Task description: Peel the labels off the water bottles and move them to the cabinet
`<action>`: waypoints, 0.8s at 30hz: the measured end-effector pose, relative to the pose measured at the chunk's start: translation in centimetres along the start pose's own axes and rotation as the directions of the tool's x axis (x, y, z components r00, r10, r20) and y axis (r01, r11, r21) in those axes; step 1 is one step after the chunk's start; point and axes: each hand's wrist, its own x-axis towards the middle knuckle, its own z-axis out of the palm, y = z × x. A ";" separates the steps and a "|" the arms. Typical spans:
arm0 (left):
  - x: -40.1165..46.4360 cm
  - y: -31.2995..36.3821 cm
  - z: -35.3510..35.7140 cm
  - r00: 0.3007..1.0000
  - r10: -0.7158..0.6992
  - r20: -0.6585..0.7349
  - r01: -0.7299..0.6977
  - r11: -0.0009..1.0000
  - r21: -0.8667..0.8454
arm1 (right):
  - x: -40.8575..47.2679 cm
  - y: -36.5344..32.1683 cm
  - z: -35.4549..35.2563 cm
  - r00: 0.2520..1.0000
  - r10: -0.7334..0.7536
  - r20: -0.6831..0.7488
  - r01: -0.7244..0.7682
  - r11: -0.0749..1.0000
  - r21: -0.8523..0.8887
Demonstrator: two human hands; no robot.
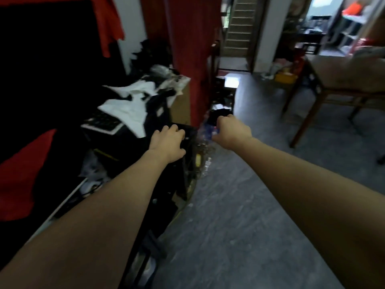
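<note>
Both forearms outstretched, right hand [231, 130] gripping bottle [205, 132]

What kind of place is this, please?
Probably a cluttered room in a home: a staircase at the back, a wooden table on the right, and clothes piled on the left.

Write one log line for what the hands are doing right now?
left hand: on dark furniture edge | right hand: gripping water bottle | label: blue, still on

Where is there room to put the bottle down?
The gray floor between the dark cabinet and the wooden table is bare. The top by the left hand is crowded with clothes. The right hand holds the bottle.
</note>
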 end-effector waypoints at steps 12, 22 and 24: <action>11.8 32.2 -4.1 0.907 0.422 -0.002 -0.420 0.902 -0.104 | -7.5 33.2 -9.2 0.845 0.516 -0.141 -0.525 0.850 -0.034; 15.2 47.9 -5.3 0.772 0.634 -0.032 -0.635 0.769 -0.079 | -12.7 44.7 -12.0 0.689 0.704 -0.171 -0.711 0.703 0.031; 16.2 49.8 -5.7 0.749 0.662 -0.041 -0.663 0.746 -0.067 | -12.9 46.2 -12.5 0.663 0.728 -0.177 -0.733 0.679 0.045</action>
